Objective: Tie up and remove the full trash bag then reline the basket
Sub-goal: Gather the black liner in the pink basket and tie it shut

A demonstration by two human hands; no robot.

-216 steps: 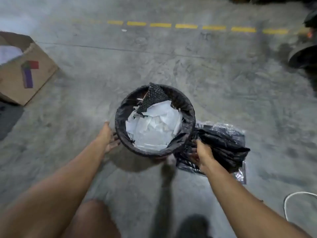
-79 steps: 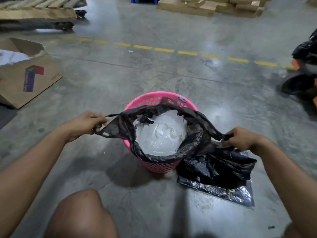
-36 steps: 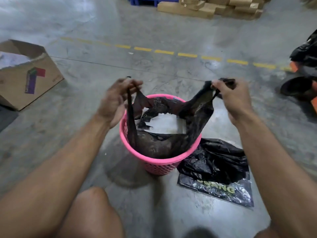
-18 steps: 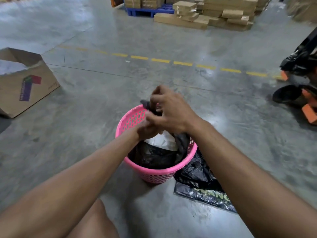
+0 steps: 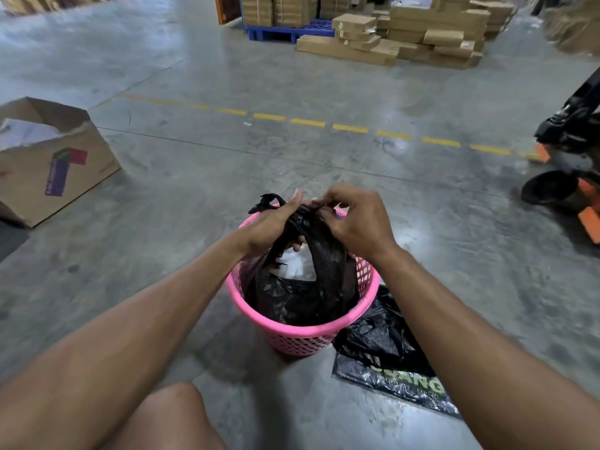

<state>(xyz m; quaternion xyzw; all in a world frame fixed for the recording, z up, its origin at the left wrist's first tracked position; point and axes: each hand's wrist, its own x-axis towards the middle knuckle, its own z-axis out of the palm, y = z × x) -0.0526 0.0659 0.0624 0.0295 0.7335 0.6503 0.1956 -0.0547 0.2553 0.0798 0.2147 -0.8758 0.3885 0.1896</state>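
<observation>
A pink perforated basket [image 5: 302,332] stands on the concrete floor with a full black trash bag [image 5: 302,293] inside it. White paper shows through a gap in the bag's top. My left hand [image 5: 271,227] and my right hand [image 5: 355,222] meet above the basket, both gripping the gathered black flaps of the bag. One loose flap end sticks out left of my left hand. A pack of spare black bags [image 5: 386,355] lies on the floor right of the basket.
An open cardboard box [image 5: 55,160] sits at the left. Stacked cartons [image 5: 406,37] and a blue pallet [image 5: 285,30] stand far back. A black and orange machine [image 5: 571,167] is at the right edge. My bare knee [image 5: 168,417] is at the bottom.
The bag's edges came off the basket rim and were lifted apart. My hands then brought them together above the basket, and they now work the crossed flaps there.
</observation>
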